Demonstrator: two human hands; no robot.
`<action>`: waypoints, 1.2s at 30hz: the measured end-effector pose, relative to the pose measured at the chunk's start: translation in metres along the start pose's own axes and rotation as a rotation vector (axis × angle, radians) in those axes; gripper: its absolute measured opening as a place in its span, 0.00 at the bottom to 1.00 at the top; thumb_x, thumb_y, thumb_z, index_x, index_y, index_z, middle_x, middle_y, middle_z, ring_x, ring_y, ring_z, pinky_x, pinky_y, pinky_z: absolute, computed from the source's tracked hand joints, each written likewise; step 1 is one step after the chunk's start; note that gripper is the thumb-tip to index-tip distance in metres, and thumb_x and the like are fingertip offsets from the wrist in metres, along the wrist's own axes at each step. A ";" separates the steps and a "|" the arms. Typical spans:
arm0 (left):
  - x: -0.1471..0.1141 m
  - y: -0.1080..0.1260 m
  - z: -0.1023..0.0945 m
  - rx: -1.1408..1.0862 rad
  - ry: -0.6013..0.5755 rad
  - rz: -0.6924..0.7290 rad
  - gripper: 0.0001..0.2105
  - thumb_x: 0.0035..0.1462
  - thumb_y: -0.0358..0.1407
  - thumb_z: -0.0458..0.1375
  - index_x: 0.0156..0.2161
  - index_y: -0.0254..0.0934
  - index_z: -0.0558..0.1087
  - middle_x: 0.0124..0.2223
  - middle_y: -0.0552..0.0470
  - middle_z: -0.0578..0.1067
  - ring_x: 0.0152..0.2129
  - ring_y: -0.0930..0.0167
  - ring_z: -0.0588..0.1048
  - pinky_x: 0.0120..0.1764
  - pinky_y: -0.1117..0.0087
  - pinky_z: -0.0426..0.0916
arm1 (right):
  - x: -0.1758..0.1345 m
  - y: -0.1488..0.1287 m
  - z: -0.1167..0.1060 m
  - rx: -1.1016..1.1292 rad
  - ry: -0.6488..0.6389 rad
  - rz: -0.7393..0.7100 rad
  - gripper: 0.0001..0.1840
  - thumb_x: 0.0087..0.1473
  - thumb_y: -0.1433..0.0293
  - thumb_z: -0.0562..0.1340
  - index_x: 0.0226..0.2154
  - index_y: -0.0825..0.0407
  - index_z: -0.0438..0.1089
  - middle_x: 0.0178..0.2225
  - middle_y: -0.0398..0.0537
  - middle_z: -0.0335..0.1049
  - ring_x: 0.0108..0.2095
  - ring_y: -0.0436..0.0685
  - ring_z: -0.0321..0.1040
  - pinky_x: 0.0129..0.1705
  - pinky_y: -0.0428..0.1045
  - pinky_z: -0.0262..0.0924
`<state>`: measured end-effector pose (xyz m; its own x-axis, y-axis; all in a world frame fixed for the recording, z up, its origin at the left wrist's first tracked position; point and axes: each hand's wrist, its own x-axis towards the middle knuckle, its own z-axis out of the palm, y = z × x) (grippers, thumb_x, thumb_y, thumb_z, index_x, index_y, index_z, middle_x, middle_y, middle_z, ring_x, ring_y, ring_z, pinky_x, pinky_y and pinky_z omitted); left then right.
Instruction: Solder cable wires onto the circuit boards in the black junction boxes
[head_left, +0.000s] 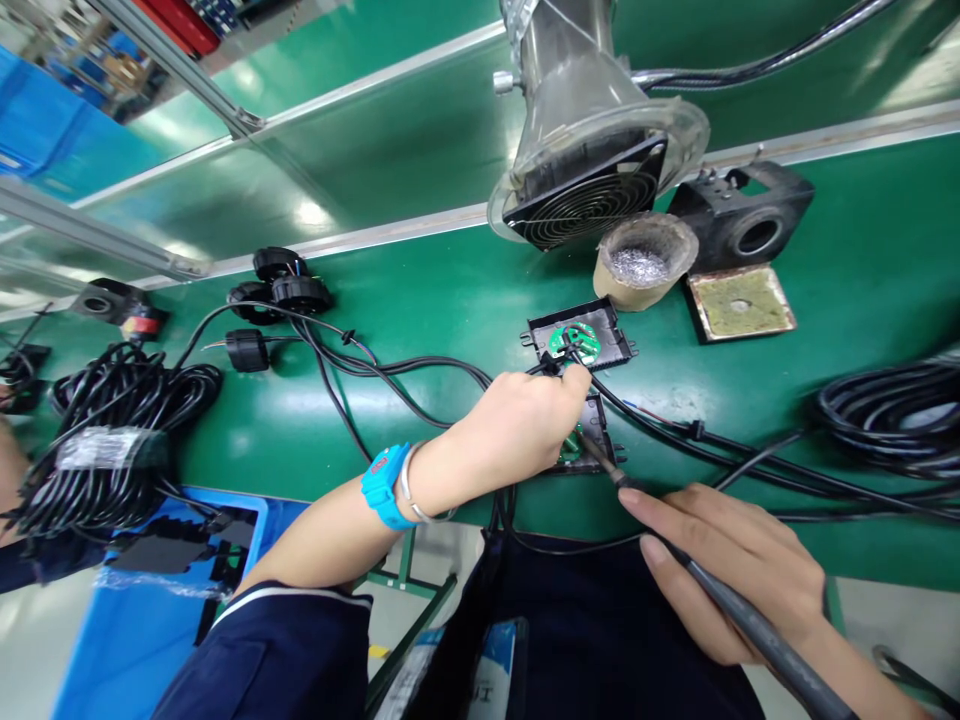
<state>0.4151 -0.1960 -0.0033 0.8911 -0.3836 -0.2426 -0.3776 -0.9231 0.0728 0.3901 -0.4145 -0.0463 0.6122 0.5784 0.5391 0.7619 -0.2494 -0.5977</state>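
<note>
My left hand (pixel 529 415) is closed, its fingers pressed together over two open black plastic housings. What it pinches is hidden behind the fingers; black cable lies right beside them. My right hand (pixel 739 560) grips a soldering iron (pixel 712 590) like a pen. The iron's tip points at the nearer green circuit board (pixel 571 447), which sits in the nearer housing (pixel 600 425), partly covered by my left hand. Just beyond, the farther housing (pixel 619 345) holds a round green board (pixel 589 342) with a black cable end on it.
A fume extractor hood (pixel 592 190) hangs behind the housings. Near it stand a solder-filled pot (pixel 626 285), a sponge tray (pixel 739 305) and a black iron holder (pixel 780 215). Coiled cables (pixel 892 415) lie right, a cable bundle (pixel 112 440) left, above a blue bin (pixel 97 640). Another person's arm (pixel 11 480) shows far left.
</note>
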 end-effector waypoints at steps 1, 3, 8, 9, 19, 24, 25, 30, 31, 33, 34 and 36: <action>0.000 0.000 0.000 -0.008 -0.001 -0.002 0.10 0.57 0.27 0.50 0.45 0.29 0.64 0.26 0.52 0.73 0.22 0.67 0.75 0.22 0.72 0.61 | 0.000 0.000 0.000 -0.005 -0.002 -0.002 0.17 0.52 0.79 0.59 0.46 0.57 0.71 0.32 0.49 0.71 0.31 0.51 0.68 0.31 0.46 0.65; 0.000 -0.001 0.000 -0.018 0.000 -0.008 0.10 0.57 0.27 0.50 0.45 0.30 0.64 0.26 0.52 0.74 0.22 0.67 0.75 0.21 0.72 0.59 | -0.001 0.000 -0.001 -0.008 -0.003 -0.010 0.16 0.52 0.80 0.59 0.45 0.57 0.71 0.32 0.49 0.71 0.31 0.51 0.68 0.31 0.46 0.65; -0.003 -0.004 0.004 -0.028 0.009 -0.016 0.09 0.57 0.27 0.49 0.43 0.31 0.63 0.27 0.51 0.75 0.22 0.67 0.75 0.21 0.71 0.58 | -0.008 0.001 -0.004 -0.043 0.032 0.014 0.15 0.52 0.80 0.59 0.44 0.58 0.72 0.33 0.50 0.71 0.33 0.52 0.70 0.36 0.48 0.65; -0.004 -0.004 0.005 -0.041 0.014 -0.017 0.08 0.57 0.27 0.48 0.43 0.32 0.63 0.27 0.51 0.75 0.22 0.67 0.75 0.21 0.71 0.58 | -0.009 0.002 -0.004 -0.042 0.033 0.019 0.16 0.52 0.80 0.59 0.44 0.58 0.72 0.33 0.50 0.71 0.34 0.52 0.70 0.36 0.48 0.66; -0.006 -0.009 0.014 -0.252 0.072 -0.045 0.07 0.59 0.29 0.48 0.44 0.35 0.62 0.29 0.54 0.75 0.26 0.70 0.75 0.27 0.73 0.62 | -0.007 0.002 -0.002 -0.034 0.039 0.029 0.15 0.53 0.79 0.59 0.45 0.57 0.72 0.33 0.49 0.71 0.34 0.52 0.69 0.36 0.48 0.65; -0.007 -0.007 0.013 -0.332 0.080 -0.039 0.08 0.59 0.28 0.47 0.44 0.35 0.61 0.28 0.55 0.74 0.25 0.72 0.73 0.27 0.74 0.62 | -0.008 0.003 -0.002 -0.001 0.028 0.035 0.17 0.53 0.79 0.59 0.46 0.55 0.71 0.33 0.48 0.71 0.33 0.52 0.69 0.34 0.48 0.66; -0.007 -0.006 0.013 -0.342 0.079 -0.034 0.08 0.59 0.28 0.47 0.44 0.35 0.61 0.29 0.55 0.74 0.25 0.73 0.73 0.27 0.74 0.62 | -0.008 0.004 -0.001 0.003 0.024 0.037 0.17 0.53 0.78 0.59 0.46 0.55 0.71 0.33 0.48 0.71 0.32 0.52 0.69 0.34 0.48 0.66; -0.006 -0.002 0.011 -0.301 0.076 -0.032 0.09 0.57 0.27 0.48 0.43 0.35 0.61 0.29 0.54 0.73 0.25 0.72 0.74 0.27 0.73 0.61 | -0.008 0.005 0.000 0.016 0.023 0.045 0.16 0.53 0.78 0.60 0.46 0.56 0.71 0.33 0.49 0.71 0.32 0.52 0.68 0.32 0.47 0.66; -0.006 -0.001 0.011 -0.281 0.078 -0.038 0.09 0.56 0.26 0.48 0.43 0.35 0.61 0.28 0.54 0.73 0.25 0.71 0.73 0.26 0.73 0.61 | -0.009 0.005 0.000 0.020 0.024 0.045 0.16 0.53 0.78 0.60 0.46 0.57 0.71 0.33 0.49 0.71 0.32 0.51 0.68 0.32 0.47 0.66; -0.004 -0.001 0.011 -0.243 0.081 -0.042 0.09 0.55 0.26 0.48 0.42 0.35 0.62 0.27 0.55 0.73 0.24 0.71 0.73 0.24 0.72 0.59 | -0.009 0.006 0.001 0.032 0.028 0.039 0.17 0.53 0.78 0.60 0.46 0.57 0.71 0.33 0.50 0.71 0.32 0.51 0.68 0.33 0.48 0.66; -0.003 -0.001 0.011 -0.226 0.079 -0.041 0.09 0.54 0.26 0.48 0.42 0.35 0.62 0.27 0.55 0.73 0.24 0.70 0.74 0.24 0.72 0.59 | -0.009 0.006 0.001 0.039 0.029 0.036 0.17 0.53 0.79 0.60 0.46 0.58 0.71 0.34 0.50 0.71 0.32 0.51 0.68 0.33 0.48 0.66; -0.001 -0.001 0.010 -0.198 0.070 -0.036 0.10 0.53 0.25 0.48 0.41 0.35 0.62 0.27 0.55 0.73 0.24 0.70 0.74 0.24 0.72 0.59 | -0.008 0.007 0.002 0.050 0.031 0.031 0.17 0.52 0.79 0.60 0.46 0.58 0.71 0.33 0.50 0.71 0.32 0.51 0.68 0.32 0.47 0.65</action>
<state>0.4121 -0.1946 -0.0129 0.9211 -0.3448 -0.1809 -0.2944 -0.9207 0.2562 0.3899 -0.4193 -0.0557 0.6420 0.5466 0.5377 0.7317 -0.2272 -0.6427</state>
